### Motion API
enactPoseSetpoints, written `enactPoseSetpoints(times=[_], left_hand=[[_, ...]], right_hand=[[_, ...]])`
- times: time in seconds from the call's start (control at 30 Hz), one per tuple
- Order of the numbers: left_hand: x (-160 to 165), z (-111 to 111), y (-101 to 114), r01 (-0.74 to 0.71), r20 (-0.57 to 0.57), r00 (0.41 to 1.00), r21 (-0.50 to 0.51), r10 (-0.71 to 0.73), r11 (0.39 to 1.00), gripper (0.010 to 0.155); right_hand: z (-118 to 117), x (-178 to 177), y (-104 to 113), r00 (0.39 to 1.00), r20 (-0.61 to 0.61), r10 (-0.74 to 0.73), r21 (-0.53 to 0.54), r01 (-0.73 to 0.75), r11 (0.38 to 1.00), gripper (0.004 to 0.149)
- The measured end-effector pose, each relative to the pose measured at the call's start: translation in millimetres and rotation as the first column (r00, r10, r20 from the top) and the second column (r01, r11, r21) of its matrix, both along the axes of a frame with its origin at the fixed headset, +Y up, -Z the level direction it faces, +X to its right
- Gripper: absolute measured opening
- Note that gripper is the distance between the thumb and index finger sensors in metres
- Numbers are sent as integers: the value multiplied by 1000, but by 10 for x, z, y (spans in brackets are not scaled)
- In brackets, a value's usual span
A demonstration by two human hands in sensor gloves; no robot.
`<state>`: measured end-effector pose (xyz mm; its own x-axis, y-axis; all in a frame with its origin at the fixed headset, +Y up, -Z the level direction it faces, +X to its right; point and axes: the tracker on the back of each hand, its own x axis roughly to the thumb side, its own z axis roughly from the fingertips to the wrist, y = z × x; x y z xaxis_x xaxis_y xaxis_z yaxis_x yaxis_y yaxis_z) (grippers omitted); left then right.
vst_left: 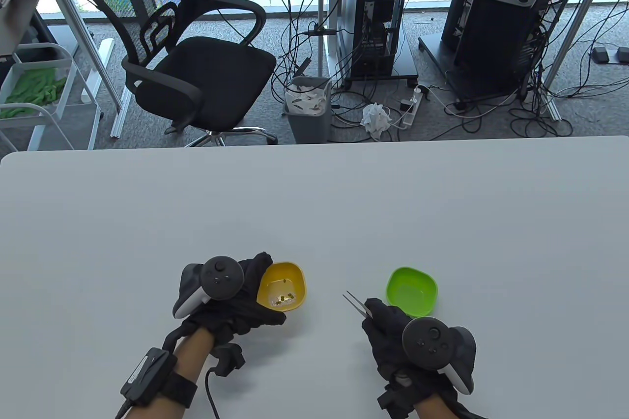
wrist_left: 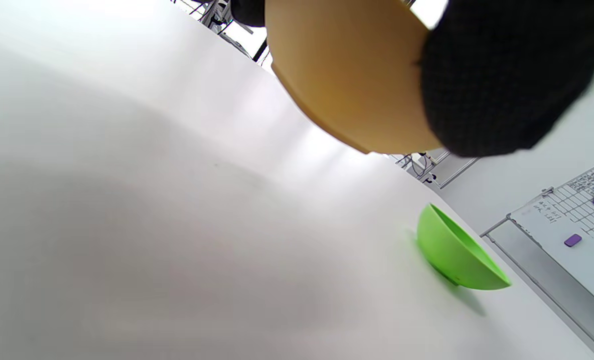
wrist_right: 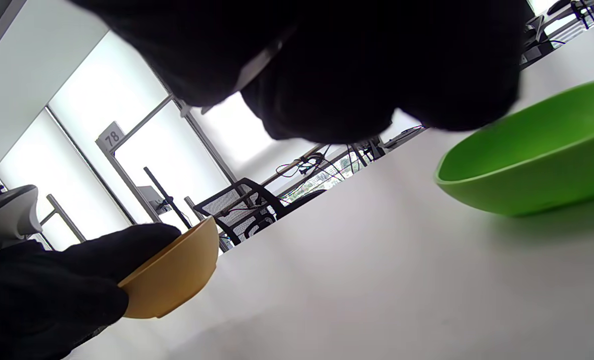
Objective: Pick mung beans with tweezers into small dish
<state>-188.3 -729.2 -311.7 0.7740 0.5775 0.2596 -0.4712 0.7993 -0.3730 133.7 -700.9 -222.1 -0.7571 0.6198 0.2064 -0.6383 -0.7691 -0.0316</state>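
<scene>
Two dishes sit well apart on the white counter (vst_left: 314,203): the left hand (vst_left: 231,306) grips and tips the yellow dish (vst_left: 282,286) holding the mung beans (vst_left: 285,298), while the green dish (vst_left: 412,291) stands just beside the right hand (vst_left: 393,335). That hand pinches the tweezers (vst_left: 355,302), tips slightly apart. Best to keep the yellow dish tilted steady so beans pool, then nip one gently.

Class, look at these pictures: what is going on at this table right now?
A person in sensor gloves works with two small dishes. The left hand grips the yellow dish, which holds a few mung beans and is tilted, lifted off the table. The right hand holds tweezers, tips pointing toward the yellow dish and short of it. The green dish rests on the table beside the right hand; no beans show in it.
</scene>
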Motion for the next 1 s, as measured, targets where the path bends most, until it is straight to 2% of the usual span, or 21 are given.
enactPoseSetpoints(times=[0.2, 0.33, 0.53, 0.63, 0.73, 0.83, 1.0], left_hand=[[265, 379, 119, -24, -26, 999, 30, 25, 999, 122], [393, 508, 130, -32, -48, 998, 46, 34, 998, 122], [425, 533, 13, -50, -59, 997, 37, 52, 998, 122], [423, 526, -13, -40, -69, 997, 30, 42, 999, 122], [430, 522, -16, -23, -80, 996, 34, 26, 999, 122], [430, 527, -15, -21, -84, 996, 35, 24, 999, 122], [392, 526, -16, -14, -105, 994, 39, 18, 999, 122]], right_hand=[[52, -17, 28, 1000, -4, 22, 27, -22, 999, 46], [102, -31, 81, 999, 2, 48, 59, -48, 997, 46], [125, -107, 123, 991, -15, 136, 30, -135, 990, 44], [115, -213, 216, 980, 10, 200, 47, -200, 979, 42], [60, -435, 360, 953, 15, 303, 63, -303, 951, 41], [-29, -649, 422, 924, 3, 383, 23, -383, 924, 40], [-168, -965, 410, 868, 4, 497, -17, -497, 867, 39]])
